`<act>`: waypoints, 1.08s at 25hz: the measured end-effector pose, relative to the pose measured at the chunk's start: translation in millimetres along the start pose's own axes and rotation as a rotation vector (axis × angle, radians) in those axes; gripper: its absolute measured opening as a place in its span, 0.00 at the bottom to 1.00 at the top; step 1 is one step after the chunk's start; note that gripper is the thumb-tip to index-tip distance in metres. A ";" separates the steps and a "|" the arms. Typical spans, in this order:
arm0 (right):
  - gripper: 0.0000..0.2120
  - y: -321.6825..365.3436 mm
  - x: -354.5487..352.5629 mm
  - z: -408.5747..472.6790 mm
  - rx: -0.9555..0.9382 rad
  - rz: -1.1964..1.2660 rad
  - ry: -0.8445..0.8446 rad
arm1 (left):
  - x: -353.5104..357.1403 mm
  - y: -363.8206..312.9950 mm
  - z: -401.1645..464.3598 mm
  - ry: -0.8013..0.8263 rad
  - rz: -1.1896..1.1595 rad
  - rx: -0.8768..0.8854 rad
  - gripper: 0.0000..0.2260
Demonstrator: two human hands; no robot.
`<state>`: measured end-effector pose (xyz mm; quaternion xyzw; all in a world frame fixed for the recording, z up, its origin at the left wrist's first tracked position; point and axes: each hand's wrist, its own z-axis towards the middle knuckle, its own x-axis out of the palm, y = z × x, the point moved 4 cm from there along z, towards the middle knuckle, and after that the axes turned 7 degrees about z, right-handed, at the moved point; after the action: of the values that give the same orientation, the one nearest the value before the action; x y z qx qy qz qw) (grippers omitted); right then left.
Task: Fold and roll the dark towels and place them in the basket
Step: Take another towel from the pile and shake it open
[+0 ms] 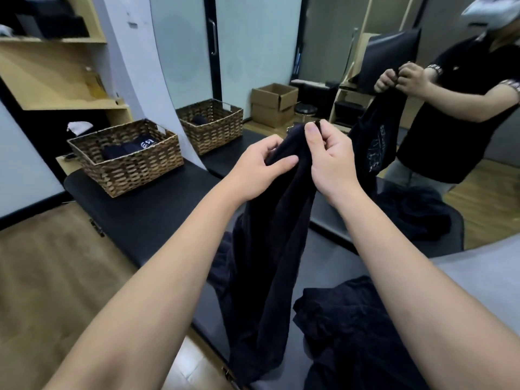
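Both arms reach out over a long black padded tabletop point(146, 218), and between them hangs a dark towel point(270, 249). The left hand point(257, 170) has its grip closed on the towel's top edge, thumb pressed across the cloth and fingers curled behind it. The right hand point(327, 159) is just beside it, its grip pinching the same top edge between thumb and fingertips. The two hands are almost touching, so the towel is bunched at the top and falls in long loose folds, its lower end reaching the near edge of the tabletop.

To the right and near, a crumpled heap of more dark towels point(354, 333) lies on the tabletop.

At the far left end of the tabletop stands a woven basket point(126, 164). Inside it sit rolled dark towels point(123, 150), one showing white lettering on its end. The basket is well apart from the hands.

Behind the tabletop a large mirror point(253, 52) covers the wall. In it shows the basket again, a person in a dark shirt holding up the towel with both hands, an open cardboard box point(274, 105) on the floor and a black stool point(306, 109) beside it. On the far left, pale wooden shelves point(56, 77) are fixed to the wall, and wood flooring point(50, 266) runs along the left of the tabletop.
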<state>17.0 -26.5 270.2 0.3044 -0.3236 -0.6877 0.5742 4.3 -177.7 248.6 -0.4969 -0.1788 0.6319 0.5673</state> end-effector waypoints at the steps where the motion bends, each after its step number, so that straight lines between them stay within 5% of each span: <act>1: 0.18 0.8 1.8 -1.9 -0.003 0.007 0.005 | -1.6 -2.9 0.6 -0.036 -0.032 0.015 0.04; 6: 0.16 -14.4 21.4 -11.4 0.091 0.082 0.025 | -17.5 1.4 -1.0 -0.251 0.051 -0.002 0.10; 12: 0.17 -36.0 44.8 -27.7 0.526 0.422 0.087 | -30.6 24.5 -19.7 -0.357 0.013 -0.086 0.11; 17: 0.03 -41.6 53.4 -37.7 0.426 0.357 0.104 | -33.5 34.8 -28.4 -0.365 -0.057 -0.146 0.08; 27: 0.07 -58.7 58.3 -52.9 0.437 0.205 0.148 | -23.1 52.8 -44.2 -0.302 -0.114 -0.280 0.10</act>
<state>15.0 -81.4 188.8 0.4364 -0.4511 -0.5153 0.5836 9.4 -228.7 197.2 -0.4598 -0.3756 0.6351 0.4941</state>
